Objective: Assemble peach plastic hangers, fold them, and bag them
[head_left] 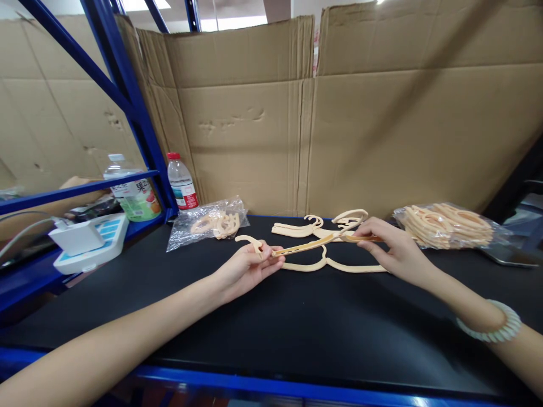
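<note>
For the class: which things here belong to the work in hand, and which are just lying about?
Belong, most likely:
hanger in left hand and right hand
small curved piece in left hand
loose hangers
left bag of pieces
right bag of pieces

Lying about, it seems:
red-capped bottle
white-capped bottle
white charger
power strip

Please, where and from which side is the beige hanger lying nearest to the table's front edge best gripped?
I would pinch the beige hanger at its middle, where both arms meet, coming from the near side of the table. It lies flat and that side looks open, while the held piece, between left hand and right hand, crosses its hook in this view.
</note>
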Available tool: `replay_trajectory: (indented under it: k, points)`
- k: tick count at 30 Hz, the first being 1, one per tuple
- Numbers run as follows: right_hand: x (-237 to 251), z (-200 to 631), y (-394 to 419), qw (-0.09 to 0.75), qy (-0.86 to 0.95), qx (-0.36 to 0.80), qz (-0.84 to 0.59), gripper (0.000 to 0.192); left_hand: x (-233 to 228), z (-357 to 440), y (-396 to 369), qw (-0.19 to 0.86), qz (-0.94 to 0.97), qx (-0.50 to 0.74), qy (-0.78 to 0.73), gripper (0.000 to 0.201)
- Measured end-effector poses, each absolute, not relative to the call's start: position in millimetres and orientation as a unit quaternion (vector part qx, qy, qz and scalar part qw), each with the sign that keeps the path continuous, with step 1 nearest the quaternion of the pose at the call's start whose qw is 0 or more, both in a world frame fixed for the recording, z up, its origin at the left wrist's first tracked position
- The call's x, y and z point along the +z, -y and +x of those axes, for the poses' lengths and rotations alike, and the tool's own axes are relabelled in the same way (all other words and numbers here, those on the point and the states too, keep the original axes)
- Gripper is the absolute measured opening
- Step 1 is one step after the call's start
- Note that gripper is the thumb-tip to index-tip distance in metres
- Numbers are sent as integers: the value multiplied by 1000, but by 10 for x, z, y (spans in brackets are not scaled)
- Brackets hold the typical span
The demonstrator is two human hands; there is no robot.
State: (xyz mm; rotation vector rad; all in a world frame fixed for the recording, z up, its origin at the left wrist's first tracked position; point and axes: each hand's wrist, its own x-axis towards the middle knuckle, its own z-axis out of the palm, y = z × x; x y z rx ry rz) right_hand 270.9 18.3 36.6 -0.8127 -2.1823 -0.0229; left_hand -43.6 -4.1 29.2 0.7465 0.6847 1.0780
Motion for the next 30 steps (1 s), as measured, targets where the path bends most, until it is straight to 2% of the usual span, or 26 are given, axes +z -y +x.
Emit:
replay_trajectory:
  k: [12, 30]
  points:
    - [341, 2629, -132, 384, 867, -17, -317, 10, 236, -450, 22, 697, 373, 490, -368, 25]
    - [328, 2648, -156, 393, 860, -24, -323, 9, 256, -444, 36, 683, 369, 513, -366, 27]
